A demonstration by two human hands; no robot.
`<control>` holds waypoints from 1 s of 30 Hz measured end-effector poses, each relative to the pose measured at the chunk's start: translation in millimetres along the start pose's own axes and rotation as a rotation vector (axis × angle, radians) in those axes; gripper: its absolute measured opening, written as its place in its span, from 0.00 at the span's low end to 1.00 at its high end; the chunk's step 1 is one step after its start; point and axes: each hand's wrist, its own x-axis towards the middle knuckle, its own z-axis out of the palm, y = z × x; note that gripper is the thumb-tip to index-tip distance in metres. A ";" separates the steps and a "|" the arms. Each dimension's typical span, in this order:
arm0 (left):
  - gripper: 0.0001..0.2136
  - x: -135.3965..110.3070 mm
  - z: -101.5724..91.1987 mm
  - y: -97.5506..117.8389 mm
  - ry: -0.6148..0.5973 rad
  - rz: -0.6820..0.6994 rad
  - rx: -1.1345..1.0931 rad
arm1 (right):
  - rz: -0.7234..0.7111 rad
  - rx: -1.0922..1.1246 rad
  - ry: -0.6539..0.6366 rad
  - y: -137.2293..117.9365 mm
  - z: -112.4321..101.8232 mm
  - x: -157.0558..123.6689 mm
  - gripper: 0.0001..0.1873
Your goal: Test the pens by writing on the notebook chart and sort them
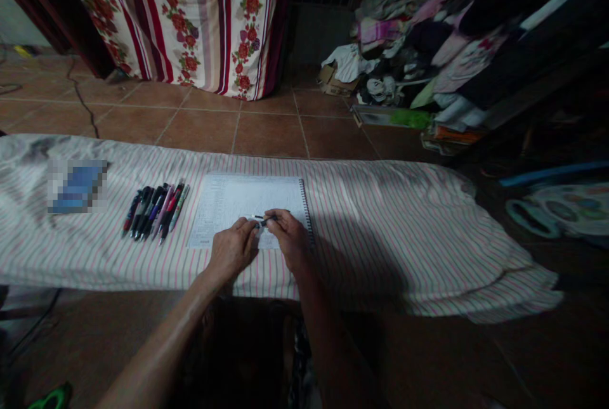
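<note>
A spiral notebook (238, 196) with writing on its page lies open on the striped cloth. Over its lower half my two hands meet, fingertips close together. My right hand (287, 231) pinches a slim dark pen (264, 221) between thumb and fingers. My left hand (233, 245) is closed at the pen's other end; its fingertips partly cover it. A thin light-and-dark piece shows just above the fingertips, and I cannot tell whether it is separate from the pen. Left of the notebook, several pens (153, 211) lie side by side in a row.
The striped cloth (361, 225) covers a long, low surface. A pixelated blue item (78, 187) lies at its left. Beyond are a floral curtain (190, 16), a tiled floor (266, 133) and heaped clothes (419, 47). A patterned plastic stool-like item (571, 206) stands at right.
</note>
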 end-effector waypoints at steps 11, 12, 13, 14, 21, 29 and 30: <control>0.17 0.0 -0.6 -0.8 -0.019 -0.016 -0.059 | 0.071 -0.161 0.060 -1.2 -4.0 2.8 0.14; 0.17 0.2 -0.4 -0.9 -0.022 -0.016 -0.058 | 0.064 -0.173 0.051 -0.3 -5.0 3.2 0.14; 0.17 0.3 -0.3 -1.0 -0.025 -0.017 -0.054 | 0.058 -0.174 0.046 0.4 -5.9 3.5 0.13; 0.17 0.5 -0.3 -1.1 -0.026 -0.018 -0.049 | 0.054 -0.166 0.047 0.8 -6.8 3.7 0.12; 0.17 0.6 -0.4 -2.5 -0.016 -0.024 -0.047 | 0.040 -0.092 0.085 -1.9 -9.2 4.8 0.13; 0.17 0.6 -6.6 -3.2 -0.009 -0.021 -0.004 | 0.052 -0.078 0.199 -1.3 -11.9 10.2 0.14; 0.17 0.5 -7.3 -3.4 -0.010 -0.024 0.000 | 0.048 -0.075 0.217 0.3 -12.5 11.5 0.15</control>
